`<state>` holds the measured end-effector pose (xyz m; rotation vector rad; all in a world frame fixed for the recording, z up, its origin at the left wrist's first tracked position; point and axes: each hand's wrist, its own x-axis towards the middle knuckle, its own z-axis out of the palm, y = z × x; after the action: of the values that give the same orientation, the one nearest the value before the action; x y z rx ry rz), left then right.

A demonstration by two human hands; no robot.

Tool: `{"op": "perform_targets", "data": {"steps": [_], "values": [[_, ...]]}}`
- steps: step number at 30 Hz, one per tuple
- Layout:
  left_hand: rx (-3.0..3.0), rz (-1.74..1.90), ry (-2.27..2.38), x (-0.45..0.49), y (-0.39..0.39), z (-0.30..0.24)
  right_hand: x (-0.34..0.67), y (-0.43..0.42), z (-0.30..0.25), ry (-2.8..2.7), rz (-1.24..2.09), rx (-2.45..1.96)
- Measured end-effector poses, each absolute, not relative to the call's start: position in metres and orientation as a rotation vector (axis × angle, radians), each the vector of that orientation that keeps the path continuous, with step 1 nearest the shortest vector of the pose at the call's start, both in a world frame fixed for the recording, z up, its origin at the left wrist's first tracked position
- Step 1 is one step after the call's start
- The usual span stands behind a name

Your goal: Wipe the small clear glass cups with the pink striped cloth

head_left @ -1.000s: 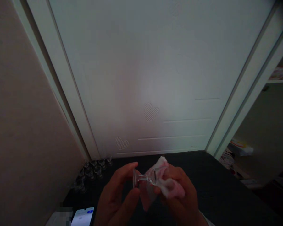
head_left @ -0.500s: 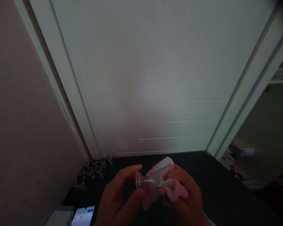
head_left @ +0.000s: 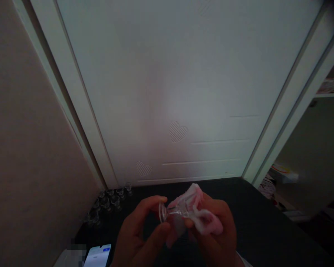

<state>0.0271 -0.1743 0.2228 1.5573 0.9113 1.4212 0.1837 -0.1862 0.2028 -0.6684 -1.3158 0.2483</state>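
A small clear stemmed glass (head_left: 172, 210) lies on its side in the air between my hands, its round foot to the left and its bowl to the right. My left hand (head_left: 144, 230) pinches the foot between thumb and forefinger. Wrapped about the bowl is a pink and white cloth (head_left: 208, 222), which my right hand (head_left: 219, 222) grips, fingers bent around it. The cloth hides the rim, and part of it hangs below the glass.
Several similar small glasses (head_left: 105, 203) stand in a cluster at the table's back left. A lit phone (head_left: 98, 256) lies at the front left of the dark table (head_left: 261, 222). Behind rises a white panel (head_left: 178, 92) with heart patterns; a wall (head_left: 30, 148) borders the left.
The cloth has shifted slightly around the bowl as my right hand turned a little. My left hand keeps its pinch on the foot. The view has moved slightly.
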Motion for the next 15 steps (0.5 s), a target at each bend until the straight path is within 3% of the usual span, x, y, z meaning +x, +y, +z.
{"op": "perform_targets", "data": {"steps": [15], "values": [[1.487,1.312,0.799,0.040,-0.178,0.228,0.188,-0.185,0.212,-1.356,0.187,-0.772]]}}
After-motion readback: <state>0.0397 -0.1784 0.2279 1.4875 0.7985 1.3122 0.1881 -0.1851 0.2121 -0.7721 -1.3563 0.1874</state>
